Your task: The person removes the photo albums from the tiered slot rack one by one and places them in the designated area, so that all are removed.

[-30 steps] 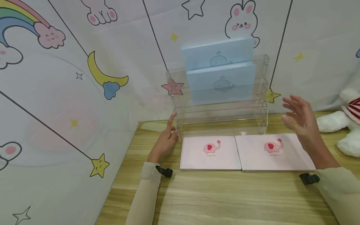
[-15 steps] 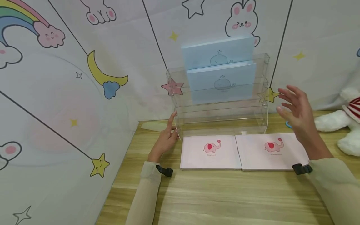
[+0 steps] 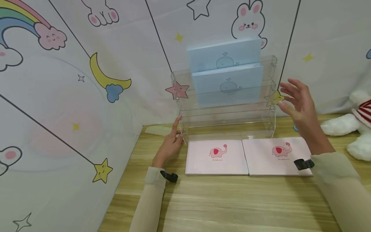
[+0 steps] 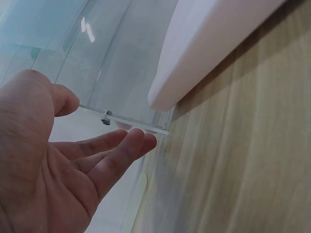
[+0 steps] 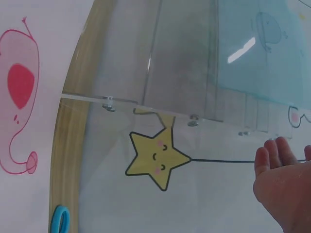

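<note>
Wooden table (image 3: 232, 203) bears one clear rack (image 3: 227, 120), two pink books (image 3: 216, 164)

We see a long cream left sleeve (image 3: 148, 203) with a wide left cuff (image 3: 155, 176). The right sleeve (image 3: 343, 196) is cream too, and the right cuff (image 3: 336, 168) is also wide. Poking out by the wrists, we spot a black left strap (image 3: 169, 176) and a black right strap (image 3: 304, 164), small and curved.

Head view: the plush toy (image 3: 360, 129) is cut off at 3 o'clock, and the right sleeve (image 3: 339, 180) hides part of the 4 o'clock pink booklet (image 3: 261, 164). Right wrist view: the right hand (image 5: 286, 187) is cropped at 4 o'clock, the blue loop (image 5: 56, 218) near 7.
</note>
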The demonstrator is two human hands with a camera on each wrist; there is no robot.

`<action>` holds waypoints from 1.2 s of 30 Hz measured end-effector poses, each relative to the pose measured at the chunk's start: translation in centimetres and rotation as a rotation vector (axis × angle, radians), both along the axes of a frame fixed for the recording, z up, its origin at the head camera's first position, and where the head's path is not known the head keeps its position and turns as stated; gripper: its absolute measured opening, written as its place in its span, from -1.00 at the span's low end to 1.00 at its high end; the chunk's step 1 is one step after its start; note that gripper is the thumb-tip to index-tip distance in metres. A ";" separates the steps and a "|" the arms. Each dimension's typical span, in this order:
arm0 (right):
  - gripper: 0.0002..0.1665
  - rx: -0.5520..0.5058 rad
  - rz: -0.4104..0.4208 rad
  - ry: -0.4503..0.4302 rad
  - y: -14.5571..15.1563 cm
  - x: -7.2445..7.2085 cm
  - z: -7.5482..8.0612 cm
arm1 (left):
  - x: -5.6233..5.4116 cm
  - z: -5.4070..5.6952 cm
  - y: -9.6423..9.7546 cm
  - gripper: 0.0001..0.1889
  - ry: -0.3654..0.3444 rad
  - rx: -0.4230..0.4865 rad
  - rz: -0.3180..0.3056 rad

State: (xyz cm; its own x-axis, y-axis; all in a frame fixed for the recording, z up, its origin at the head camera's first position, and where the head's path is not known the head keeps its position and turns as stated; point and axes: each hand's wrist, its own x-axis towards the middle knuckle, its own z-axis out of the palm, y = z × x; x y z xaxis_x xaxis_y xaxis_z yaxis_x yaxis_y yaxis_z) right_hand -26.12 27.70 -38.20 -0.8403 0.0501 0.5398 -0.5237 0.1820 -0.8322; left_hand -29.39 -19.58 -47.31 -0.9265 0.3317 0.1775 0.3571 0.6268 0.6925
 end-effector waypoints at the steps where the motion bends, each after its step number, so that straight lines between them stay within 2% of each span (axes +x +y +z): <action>1: -0.13 0.006 -0.002 0.000 -0.1 -0.1 0.1 | 0.0 0.0 0.0 -0.19 0.002 -0.003 0.000; 11: -0.14 0.098 -0.031 -0.005 -0.5 -1.3 1.2 | 0.0 0.1 0.0 -0.18 0.011 0.003 -0.002; 36: -0.14 0.122 -0.049 -0.007 -1.4 -2.8 3.3 | 0.1 0.2 0.2 -0.19 -0.016 -0.011 0.007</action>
State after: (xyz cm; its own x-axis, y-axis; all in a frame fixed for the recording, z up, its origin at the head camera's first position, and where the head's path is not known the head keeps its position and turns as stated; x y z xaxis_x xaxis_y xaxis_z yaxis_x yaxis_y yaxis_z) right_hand -28.88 26.27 -34.94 -0.8425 0.0255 0.5381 -0.5057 0.3071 -0.8062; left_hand -29.27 -19.43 -47.08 -0.9314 0.3275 0.1590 0.3419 0.6368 0.6911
